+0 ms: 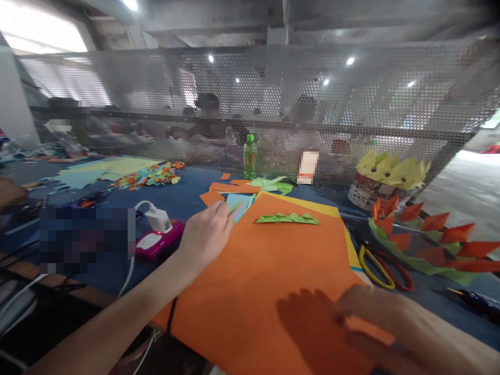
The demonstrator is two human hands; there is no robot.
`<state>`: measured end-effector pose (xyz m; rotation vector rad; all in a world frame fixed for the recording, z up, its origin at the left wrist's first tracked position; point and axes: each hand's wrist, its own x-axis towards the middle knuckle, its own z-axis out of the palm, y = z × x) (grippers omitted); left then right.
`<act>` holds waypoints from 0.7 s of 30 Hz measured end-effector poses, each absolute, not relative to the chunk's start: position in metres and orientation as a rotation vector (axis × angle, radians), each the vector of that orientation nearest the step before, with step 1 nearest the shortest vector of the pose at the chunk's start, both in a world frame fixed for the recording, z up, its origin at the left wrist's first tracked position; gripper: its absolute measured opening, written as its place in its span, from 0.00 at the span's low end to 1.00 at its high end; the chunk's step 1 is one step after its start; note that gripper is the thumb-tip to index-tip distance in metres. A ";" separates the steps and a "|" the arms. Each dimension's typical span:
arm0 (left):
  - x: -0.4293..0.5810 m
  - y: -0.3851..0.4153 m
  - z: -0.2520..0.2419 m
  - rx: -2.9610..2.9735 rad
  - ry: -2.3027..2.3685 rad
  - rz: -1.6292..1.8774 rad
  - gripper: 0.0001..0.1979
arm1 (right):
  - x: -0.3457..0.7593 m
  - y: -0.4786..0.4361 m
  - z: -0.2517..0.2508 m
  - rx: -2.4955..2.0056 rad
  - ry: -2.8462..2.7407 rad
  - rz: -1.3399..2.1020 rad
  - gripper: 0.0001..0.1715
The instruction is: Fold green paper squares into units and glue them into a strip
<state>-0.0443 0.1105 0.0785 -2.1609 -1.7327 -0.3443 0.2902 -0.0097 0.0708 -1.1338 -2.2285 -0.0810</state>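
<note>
The blue surface (pixel 195 190) has big orange paper (pixel 289 250). Above it is the right hand (pixel 375 310); I can't tell its grip. The left hand (pixel 211 226) seems to pinch a little paper slip (pixel 237 208), maybe picking it up; next needs a soft lift.
</note>
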 end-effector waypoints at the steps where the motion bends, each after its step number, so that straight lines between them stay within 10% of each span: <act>1: -0.031 0.100 0.077 -2.222 -1.616 -0.376 0.09 | 0.290 -0.001 0.076 -1.123 -2.345 0.016 0.07; 10: 0.056 0.062 0.035 -2.587 -0.754 -0.442 0.11 | 0.257 0.048 0.062 -1.193 -2.366 0.282 0.31; 21: 0.021 0.048 0.037 -2.823 -0.610 -0.679 0.17 | 0.257 0.030 0.038 -0.986 -2.377 0.013 0.10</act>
